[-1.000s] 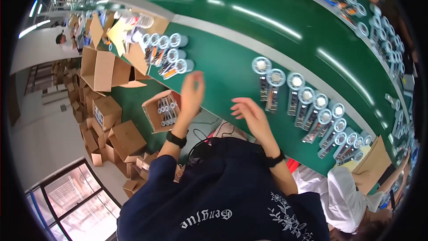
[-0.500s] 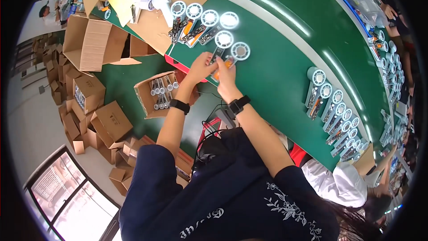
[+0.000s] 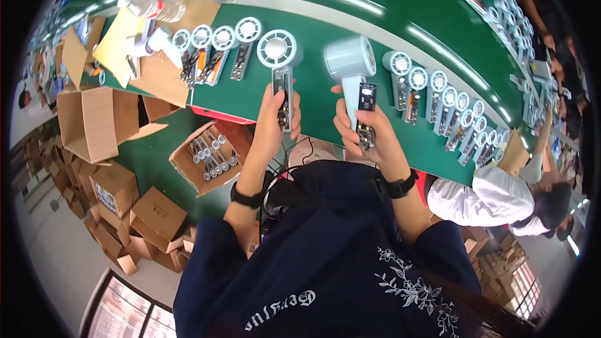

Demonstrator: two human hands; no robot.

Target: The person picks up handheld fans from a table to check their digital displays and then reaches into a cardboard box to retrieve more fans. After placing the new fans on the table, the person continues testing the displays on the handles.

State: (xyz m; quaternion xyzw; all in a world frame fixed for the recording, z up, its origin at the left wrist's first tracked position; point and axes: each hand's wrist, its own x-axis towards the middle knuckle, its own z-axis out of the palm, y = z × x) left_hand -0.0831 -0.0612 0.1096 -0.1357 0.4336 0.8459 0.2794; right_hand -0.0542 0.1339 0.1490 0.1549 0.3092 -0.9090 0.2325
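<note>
My left hand is closed around the handle of a pale blue handheld fan. Its round grille faces up, and the opened handle shows a dark circuit board. In my right hand is a second handheld fan, raised and turned sideways, with a circuit board showing along its handle. The two fans are apart, both over the near part of the green table. Left of my left hand lie several similar fans with open handles, some showing orange parts.
A long row of open fans runs along the right. At the left are a clear bottle, a yellow sheet and cardboard. An open carton of fans stands below the table edge. A person in white is at the right.
My hands have separated, each now holding one fan. The right hand has lifted its fan and moved right. The view has shifted, so the table's contents appear further left.
</note>
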